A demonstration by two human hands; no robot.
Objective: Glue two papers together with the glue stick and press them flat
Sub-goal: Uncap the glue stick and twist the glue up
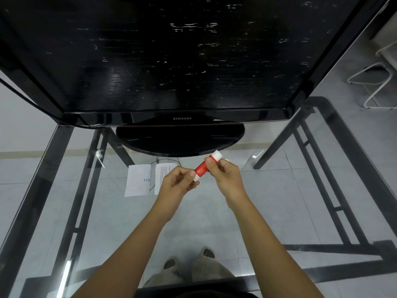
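Observation:
A red and white glue stick [202,168] is held slanted above the glass table between both hands. My left hand [179,183] pinches its lower white end. My right hand [225,175] grips it near the upper white cap. Two small white papers lie side by side on the glass: one paper [137,180] with blue marks at the left, and a second printed paper [160,176] partly hidden behind my left hand.
A large black monitor [171,57] on an oval base [180,140] stands at the back of the glass table [279,201]. A thin black cable [153,186] runs between the papers. White metal chair legs [373,82] stand at the far right.

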